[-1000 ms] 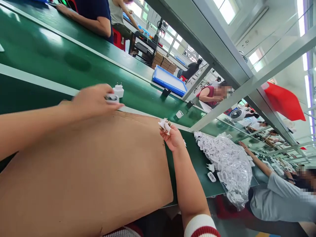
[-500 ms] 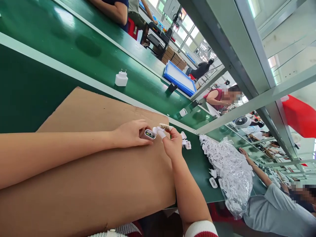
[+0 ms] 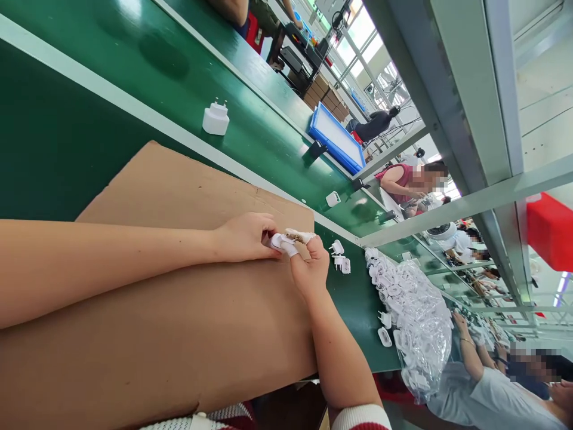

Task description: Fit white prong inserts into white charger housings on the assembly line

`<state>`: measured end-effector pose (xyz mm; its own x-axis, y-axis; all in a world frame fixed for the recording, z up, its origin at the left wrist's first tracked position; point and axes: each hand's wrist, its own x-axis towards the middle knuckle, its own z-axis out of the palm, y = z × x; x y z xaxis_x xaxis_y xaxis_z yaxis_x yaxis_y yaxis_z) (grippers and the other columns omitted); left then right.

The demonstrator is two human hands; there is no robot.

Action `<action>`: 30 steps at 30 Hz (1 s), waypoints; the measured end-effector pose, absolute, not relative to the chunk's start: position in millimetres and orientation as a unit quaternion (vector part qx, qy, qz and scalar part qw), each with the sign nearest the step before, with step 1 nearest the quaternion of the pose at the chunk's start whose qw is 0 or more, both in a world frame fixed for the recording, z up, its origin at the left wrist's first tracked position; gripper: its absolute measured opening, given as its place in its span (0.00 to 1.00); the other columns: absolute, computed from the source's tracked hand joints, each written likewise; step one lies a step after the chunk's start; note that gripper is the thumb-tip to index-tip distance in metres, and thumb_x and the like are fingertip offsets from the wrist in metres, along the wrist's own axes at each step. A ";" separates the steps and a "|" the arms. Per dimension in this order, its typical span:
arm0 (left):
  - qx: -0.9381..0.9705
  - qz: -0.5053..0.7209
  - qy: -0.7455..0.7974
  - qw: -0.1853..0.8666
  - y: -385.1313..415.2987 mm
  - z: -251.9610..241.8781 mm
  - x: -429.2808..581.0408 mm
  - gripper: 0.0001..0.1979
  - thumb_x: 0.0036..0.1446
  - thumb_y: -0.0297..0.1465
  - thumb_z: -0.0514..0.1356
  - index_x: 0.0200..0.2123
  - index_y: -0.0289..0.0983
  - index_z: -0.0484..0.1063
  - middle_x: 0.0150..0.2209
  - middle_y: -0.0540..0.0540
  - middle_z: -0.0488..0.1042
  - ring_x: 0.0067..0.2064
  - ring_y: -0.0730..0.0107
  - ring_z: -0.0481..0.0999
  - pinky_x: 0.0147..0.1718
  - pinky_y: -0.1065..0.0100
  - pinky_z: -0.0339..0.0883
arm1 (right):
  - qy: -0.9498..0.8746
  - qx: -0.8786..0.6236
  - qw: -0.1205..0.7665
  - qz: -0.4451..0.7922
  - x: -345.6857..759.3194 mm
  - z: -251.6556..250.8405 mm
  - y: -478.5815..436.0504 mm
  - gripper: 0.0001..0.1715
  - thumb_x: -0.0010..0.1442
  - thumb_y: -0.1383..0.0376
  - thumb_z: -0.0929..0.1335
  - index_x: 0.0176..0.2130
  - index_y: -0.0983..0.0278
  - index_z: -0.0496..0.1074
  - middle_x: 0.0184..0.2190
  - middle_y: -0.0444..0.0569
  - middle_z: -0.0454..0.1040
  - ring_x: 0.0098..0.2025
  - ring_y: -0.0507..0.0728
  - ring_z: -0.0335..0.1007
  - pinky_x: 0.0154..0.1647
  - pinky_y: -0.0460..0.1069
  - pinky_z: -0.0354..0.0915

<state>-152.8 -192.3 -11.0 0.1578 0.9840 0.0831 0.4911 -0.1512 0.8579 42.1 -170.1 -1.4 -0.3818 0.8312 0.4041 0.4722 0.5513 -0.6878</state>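
Observation:
My left hand [image 3: 245, 237] is closed round a white charger housing [image 3: 271, 242], most of which its fingers hide. Between the thumb and forefinger of my right hand [image 3: 312, 266] is a white plug cover [image 3: 280, 239], held against the housing's open end. Whether the two parts are fully joined I cannot tell. White coverings wrap those right fingertips, the forefinger's one stained. Both hands are above a brown cardboard sheet [image 3: 215, 316]. Several loose white plug covers [image 3: 342, 264] lie just right of my right hand.
A clear bag of white plug parts [image 3: 421, 322] spreads over the right side of the green bench. Beyond the pale rail, a green conveyor carries a white charger [image 3: 215, 118] and a smaller white one [image 3: 333, 199]. A blue tray [image 3: 338, 138] stands behind. A co-worker [image 3: 465, 382] sits at right.
My right hand has brought the plug cover onto the housing's open end, covering the inside that showed before. The view has shifted slightly. The co-worker's arm at right has moved away from the bag.

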 end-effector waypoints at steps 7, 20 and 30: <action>0.675 0.350 0.545 0.353 -191.8 -10.9 -153.9 0.20 0.44 0.51 0.64 0.25 0.39 0.70 0.32 0.46 0.70 0.32 0.62 0.72 0.30 0.62 0.61 | -0.828 -0.395 0.357 0.174 42.7 -1.2 -171.2 0.15 0.59 0.69 0.68 0.43 0.57 0.82 0.42 0.48 0.84 0.48 0.61 0.74 0.52 0.57 0.72; 0.675 0.362 0.538 0.353 -190.1 -17.2 -154.5 0.21 0.45 0.52 0.65 0.27 0.39 0.71 0.34 0.46 0.74 0.35 0.60 0.74 0.31 0.63 0.64 | -0.822 -0.428 0.321 0.195 43.4 3.1 -171.0 0.13 0.58 0.67 0.69 0.41 0.55 0.82 0.42 0.49 0.82 0.51 0.64 0.69 0.56 0.60 0.69; 0.643 0.351 0.581 0.355 -191.0 -12.9 -148.9 0.20 0.42 0.51 0.65 0.26 0.39 0.71 0.33 0.45 0.74 0.34 0.59 0.74 0.31 0.62 0.62 | -0.826 -0.471 0.267 0.160 43.6 6.2 -161.8 0.06 0.55 0.69 0.71 0.32 0.57 0.78 0.31 0.48 0.77 0.45 0.64 0.68 0.57 0.62 0.67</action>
<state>-148.9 -191.0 -12.9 0.0785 0.9962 0.0383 0.4988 -0.0725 0.8637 43.6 -161.8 6.2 -0.4145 0.8629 0.2892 0.6919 0.5052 -0.5158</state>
